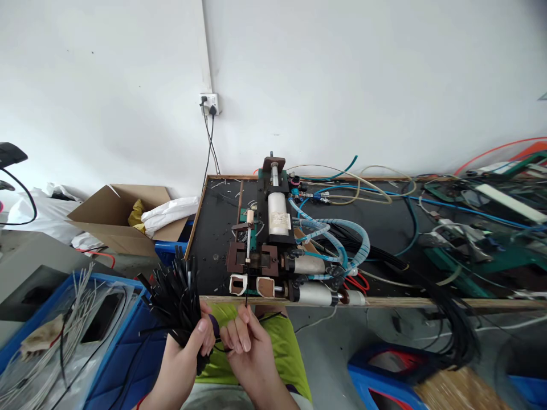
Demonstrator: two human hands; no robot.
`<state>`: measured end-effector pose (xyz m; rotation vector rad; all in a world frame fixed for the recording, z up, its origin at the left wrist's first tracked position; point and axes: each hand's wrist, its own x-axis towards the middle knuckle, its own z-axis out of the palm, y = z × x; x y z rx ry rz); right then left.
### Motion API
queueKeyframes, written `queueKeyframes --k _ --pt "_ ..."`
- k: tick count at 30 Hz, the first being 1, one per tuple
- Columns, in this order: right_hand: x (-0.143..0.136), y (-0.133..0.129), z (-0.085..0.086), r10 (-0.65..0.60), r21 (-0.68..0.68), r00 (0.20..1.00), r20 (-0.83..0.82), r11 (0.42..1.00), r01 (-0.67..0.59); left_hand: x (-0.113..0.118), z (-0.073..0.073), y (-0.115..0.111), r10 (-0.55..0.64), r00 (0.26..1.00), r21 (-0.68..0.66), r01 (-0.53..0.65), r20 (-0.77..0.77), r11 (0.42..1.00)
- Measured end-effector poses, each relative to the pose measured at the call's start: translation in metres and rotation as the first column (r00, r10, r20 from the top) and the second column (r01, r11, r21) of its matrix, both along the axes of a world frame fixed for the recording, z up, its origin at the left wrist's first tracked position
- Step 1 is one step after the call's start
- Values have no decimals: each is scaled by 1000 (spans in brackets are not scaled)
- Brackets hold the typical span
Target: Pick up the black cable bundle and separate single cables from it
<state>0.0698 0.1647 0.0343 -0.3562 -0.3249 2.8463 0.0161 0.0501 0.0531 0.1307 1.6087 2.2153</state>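
My left hand (190, 353) is wrapped round a thick bundle of black cables (175, 296), whose cut ends fan out upward left of the machine. A dark purple band (213, 326) shows by its fingers. My right hand (248, 341) pinches a single thin black cable between thumb and forefinger, just in front of the table edge. That cable's tip points up between the two pale-edged jaws (238, 284) of a pneumatic machine (276, 228). How far the tip reaches in is hard to make out.
Blue hoses (359, 239) and a long black cable bundle (431, 285) lie right of the machine on the black table (213, 228). A blue crate (123, 336) with pale wires and a phone (101, 318) stands left. Behind it is an open cardboard box (119, 228).
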Motion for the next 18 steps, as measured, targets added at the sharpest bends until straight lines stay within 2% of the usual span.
queueKeyframes --k 5,11,18 --pt "-2 1 -2 14 6 1000 14 1000 -14 1 2 0 -7 999 39 9 -51 999" --pt "-3 -1 -3 3 -35 1000 -9 999 -4 0 2 -2 -6 998 1 6 -65 1000" --pt "-3 -1 -2 -28 50 998 49 998 26 1 3 -3 -12 996 -60 7 -87 998"
